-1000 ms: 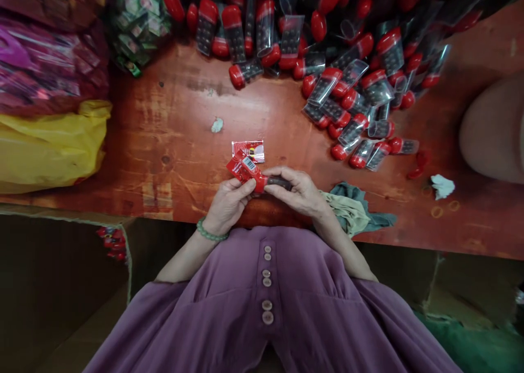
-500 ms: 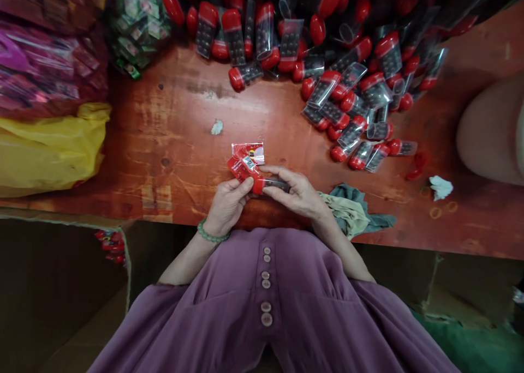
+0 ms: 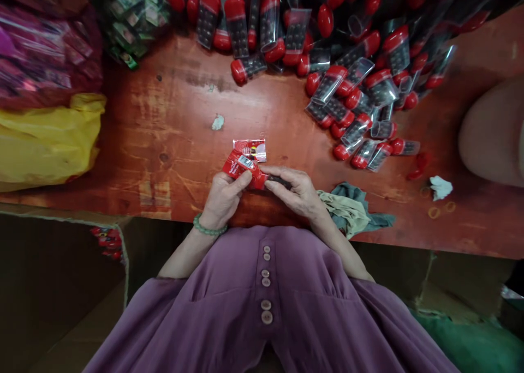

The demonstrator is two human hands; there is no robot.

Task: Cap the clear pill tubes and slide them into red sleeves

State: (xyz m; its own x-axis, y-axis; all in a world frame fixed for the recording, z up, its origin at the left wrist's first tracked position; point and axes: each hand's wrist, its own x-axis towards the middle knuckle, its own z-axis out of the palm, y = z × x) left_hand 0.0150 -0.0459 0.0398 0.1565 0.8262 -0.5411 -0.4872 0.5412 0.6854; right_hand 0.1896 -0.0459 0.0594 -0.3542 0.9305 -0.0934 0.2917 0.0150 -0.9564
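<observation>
My left hand point(image 3: 224, 196) pinches a small red printed label point(image 3: 239, 164) with a barcode, close to the near edge of the red wooden table point(image 3: 172, 133). My right hand point(image 3: 298, 191) is closed round a red-capped clear tube point(image 3: 273, 181) of dark beads, its cap meeting the label. A second red label point(image 3: 249, 149) lies flat on the table just beyond my fingers. A green bead bracelet point(image 3: 208, 229) circles my left wrist.
A big heap of red-capped tubes point(image 3: 352, 89) covers the far and right side. Yellow point(image 3: 45, 138) and pink point(image 3: 45, 51) bags sit left, green packets point(image 3: 131, 24) far left. Crumpled cloths point(image 3: 352, 209) lie beside my right wrist. Rubber bands point(image 3: 440, 209) and paper scrap point(image 3: 442, 186) lie right.
Both hands stay together at the table edge; the label has turned slightly in my left fingers against the tube cap. The camera has shifted a little.
</observation>
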